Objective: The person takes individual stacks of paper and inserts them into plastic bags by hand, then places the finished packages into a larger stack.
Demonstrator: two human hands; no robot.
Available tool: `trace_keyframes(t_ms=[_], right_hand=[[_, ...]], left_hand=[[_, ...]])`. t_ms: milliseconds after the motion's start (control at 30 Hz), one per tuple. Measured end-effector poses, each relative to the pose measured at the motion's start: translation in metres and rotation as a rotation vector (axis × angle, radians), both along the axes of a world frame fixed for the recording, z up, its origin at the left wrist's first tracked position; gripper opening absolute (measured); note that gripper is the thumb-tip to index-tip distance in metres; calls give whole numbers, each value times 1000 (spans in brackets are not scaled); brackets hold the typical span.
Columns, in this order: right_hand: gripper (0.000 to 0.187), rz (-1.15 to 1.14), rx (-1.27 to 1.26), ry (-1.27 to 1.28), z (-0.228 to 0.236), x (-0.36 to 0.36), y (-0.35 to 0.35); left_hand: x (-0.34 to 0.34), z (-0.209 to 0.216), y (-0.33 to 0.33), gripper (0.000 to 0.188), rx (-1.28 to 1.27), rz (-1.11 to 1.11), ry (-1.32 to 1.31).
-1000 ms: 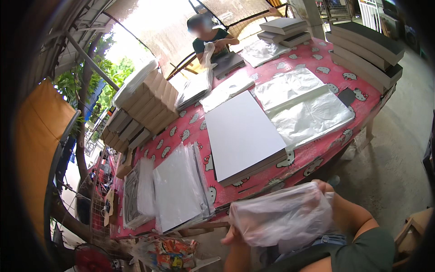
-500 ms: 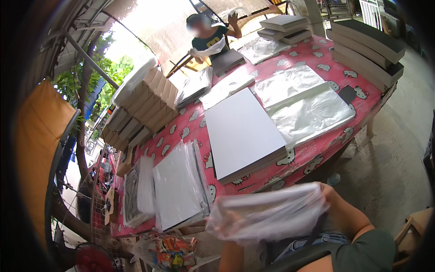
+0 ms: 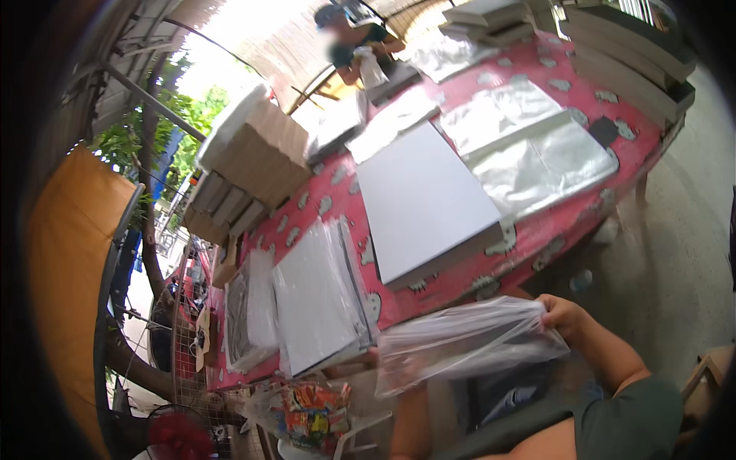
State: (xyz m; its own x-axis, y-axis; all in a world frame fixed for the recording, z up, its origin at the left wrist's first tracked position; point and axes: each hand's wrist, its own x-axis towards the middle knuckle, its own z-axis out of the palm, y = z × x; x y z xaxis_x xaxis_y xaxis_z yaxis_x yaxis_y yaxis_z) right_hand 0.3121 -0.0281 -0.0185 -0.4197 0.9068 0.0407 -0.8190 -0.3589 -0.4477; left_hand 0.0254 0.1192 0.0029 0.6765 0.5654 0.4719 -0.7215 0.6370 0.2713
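My right hand pinches the right end of a clear plastic bag, which stretches sideways just off the table's near edge. My left hand is at the bag's other end, blurred behind the film, so its fingers cannot be made out. Beyond the bag, a stack of white-topped grey boards lies on the table. To its left are boards in clear plastic, with another plastic-wrapped bundle beside them. Flat clear bags lie to the right.
The table's pink patterned cover shows between the stacks. Tall piles stand at the left and far right. Across the table a person handles a piece of plastic. Below the near edge hangs a bag of colourful wrappers.
The bag has moved slightly right and up, pulled more taut between my hands. The person opposite has lowered a raised hand and brought both hands together at the plastic. My view has shifted.
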Motion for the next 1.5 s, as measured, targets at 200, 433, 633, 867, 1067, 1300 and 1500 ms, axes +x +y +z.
trace_keyframes(t_ms=[200,433,633,867,1067,1300,1500], right_hand=[[22,-460,32,-302,10,33,11],[22,-533,211,-1174,23,48,66],[24,-1038,-83,-1424,47,45,150],[18,-1097,81,-1806,24,7,69],[13,-629,-154,-617,46,15,-13],[20,-1018,612,-830,126,28,12],[19,-1705,822,-1208,250,42,160]], left_hand=[[-18,-29,-1,36,630,-79,1167],[10,17,27,26,-336,636,644],[50,-10,100,16,456,1378,1660],[29,-19,17,12,606,1609,1618],[-21,-27,-64,15,-141,995,990],[-52,25,-6,60,643,1253,787],[42,200,102,26,294,1243,510]])
